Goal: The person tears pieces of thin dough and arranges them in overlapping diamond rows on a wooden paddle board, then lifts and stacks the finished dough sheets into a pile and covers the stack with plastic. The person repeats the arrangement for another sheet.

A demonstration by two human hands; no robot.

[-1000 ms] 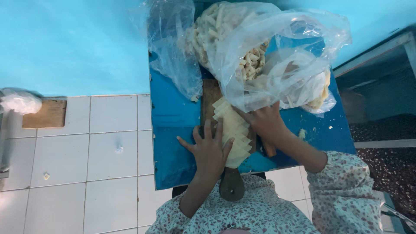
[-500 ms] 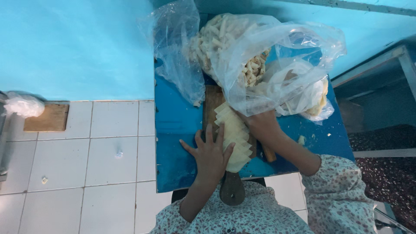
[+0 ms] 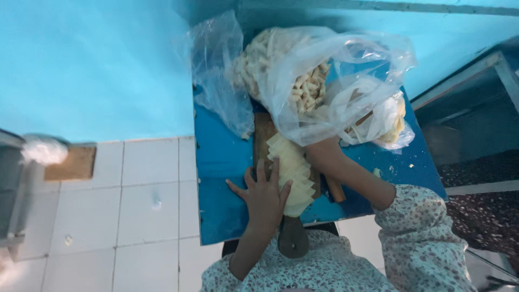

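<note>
Pale slices (image 3: 292, 173) lie fanned on our blue table (image 3: 221, 162). Our left hand (image 3: 265, 197) presses them, fingers spread. Our right hand (image 3: 320, 154) is half hidden by a bag (image 3: 324, 81); grip unclear.

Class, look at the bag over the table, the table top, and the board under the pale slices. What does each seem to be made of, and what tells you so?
Bag: thin clear plastic film, glossy and crinkled, contents showing through.
Table top: smooth blue surface, slightly shiny; probably painted or laminated, base material unclear.
Board: apparently wood, brown and matt.
Slices: pale, soft-looking food, kind uncertain; the left hand rests against them.
</note>
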